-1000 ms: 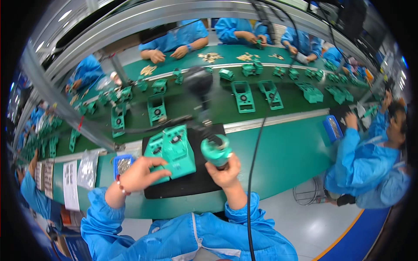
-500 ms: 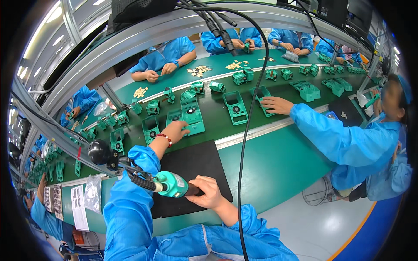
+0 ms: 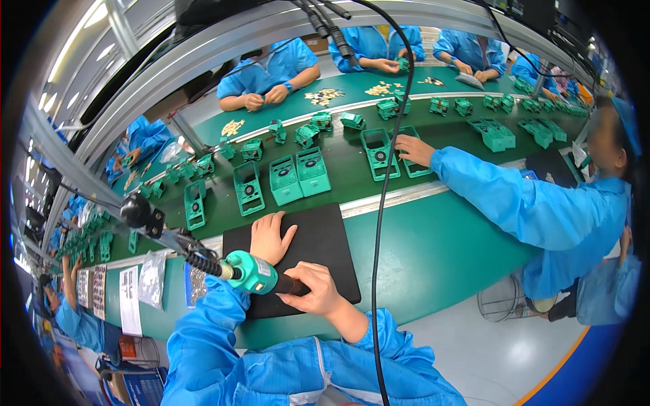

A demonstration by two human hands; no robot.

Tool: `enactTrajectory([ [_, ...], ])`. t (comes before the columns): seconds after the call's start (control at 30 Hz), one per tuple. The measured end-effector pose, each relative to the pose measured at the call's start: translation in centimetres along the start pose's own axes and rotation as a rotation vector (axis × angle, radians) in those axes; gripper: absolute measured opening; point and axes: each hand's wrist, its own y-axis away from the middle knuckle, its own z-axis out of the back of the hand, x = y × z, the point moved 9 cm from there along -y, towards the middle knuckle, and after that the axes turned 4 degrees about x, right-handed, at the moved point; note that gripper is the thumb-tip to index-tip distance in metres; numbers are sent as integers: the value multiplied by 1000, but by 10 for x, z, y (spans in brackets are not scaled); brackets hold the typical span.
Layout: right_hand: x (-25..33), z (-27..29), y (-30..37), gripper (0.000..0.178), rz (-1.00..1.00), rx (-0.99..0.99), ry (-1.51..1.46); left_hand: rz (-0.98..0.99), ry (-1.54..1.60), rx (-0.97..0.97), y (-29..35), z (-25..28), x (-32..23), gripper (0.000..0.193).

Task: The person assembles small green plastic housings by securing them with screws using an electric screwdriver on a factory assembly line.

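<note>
My right hand [image 3: 313, 287] is wrapped round the dark grip of a corded electric screwdriver [image 3: 252, 272] with a green body, held aslant above the near part of a black mat [image 3: 325, 233]. On the mat's far left part, my left hand [image 3: 268, 238] is open, thumb apart from the fingers, with nothing seen in it. Just beyond it, two green plastic housings [image 3: 313, 173] with round black parts inside stand side by side on the dark green conveyor [image 3: 352, 191]. A flatter green frame [image 3: 248, 188] lies to their left.
A black cable [image 3: 376, 271] hangs across the view. At the right, a co-worker's hand [image 3: 414, 150] touches another green frame. Several small green assemblies [image 3: 252, 149] line the conveyor. A tray of small metal parts [image 3: 195, 283], a plastic bag [image 3: 152, 279] and paper sheet [image 3: 131, 301] lie at left.
My left hand has drawn back from the green housings to the black mat. The two housings now sit squarely beside each other. The screwdriver has shifted slightly left, still in my right hand.
</note>
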Motion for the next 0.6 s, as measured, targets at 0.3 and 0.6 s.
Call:
enactTrajectory([
  [0.3, -8, -16, 12, 32, -55, 2, 75, 1, 204, 6, 10, -9, 13, 49],
  [0.6, -49, -12, 28, 58, -278, -140, -392, -107, 13, -212, 27, -1, 5, 47],
])
